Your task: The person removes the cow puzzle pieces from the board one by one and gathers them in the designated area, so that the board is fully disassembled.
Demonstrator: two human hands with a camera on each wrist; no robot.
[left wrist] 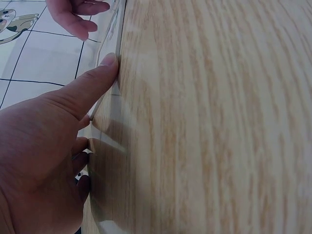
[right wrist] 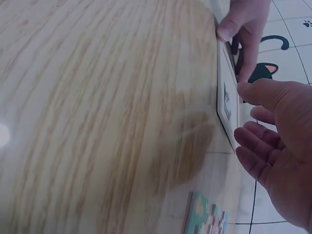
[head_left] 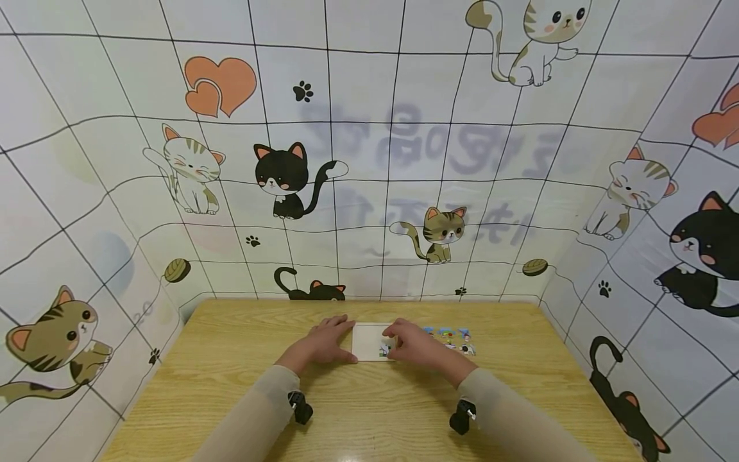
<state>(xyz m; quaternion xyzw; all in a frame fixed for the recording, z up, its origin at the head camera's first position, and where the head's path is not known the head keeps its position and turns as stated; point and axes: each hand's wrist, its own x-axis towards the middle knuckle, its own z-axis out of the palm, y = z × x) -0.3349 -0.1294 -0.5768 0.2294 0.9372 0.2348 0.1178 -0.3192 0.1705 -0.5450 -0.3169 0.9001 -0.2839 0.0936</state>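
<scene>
A flat white board (head_left: 366, 343) lies on the wooden table. On its right part sits a small printed piece (head_left: 384, 350), also visible on the board in the right wrist view (right wrist: 227, 101). My left hand (head_left: 323, 343) rests at the board's left edge; its thumb (left wrist: 97, 80) touches the near edge. Over the board's right side is my right hand (head_left: 416, 346), close to the printed piece. Its thumb and fingers (right wrist: 256, 144) are loosely bent and apart, and I see nothing pinched between them.
Right of the board, partly behind my right hand, lie several colourful printed pieces (head_left: 464, 335). The wooden table (head_left: 242, 340) ends at a wall covering (head_left: 369, 192) with cat drawings. Wrist cameras (head_left: 300, 409) sit on both sleeves.
</scene>
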